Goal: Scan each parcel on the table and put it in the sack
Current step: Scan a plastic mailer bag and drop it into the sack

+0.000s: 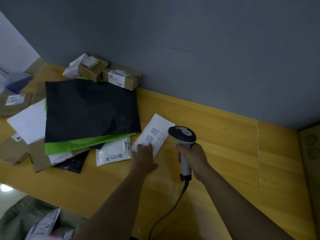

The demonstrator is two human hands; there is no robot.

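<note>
A white flat parcel with blue writing lies on the yellow table. My left hand rests on its near end with fingers spread flat. My right hand grips the handle of a corded barcode scanner, whose head hangs just right of the parcel. Left of it lies a pile: a black mailer, a green mailer, white mailers and brown envelopes. The grey-green sack sits at the bottom left with a white mailer in it.
Small cardboard boxes stand against the grey wall at the back of the table. More brown packets lie at the far left. A cardboard box is at the right edge. The scanner cable runs down toward me.
</note>
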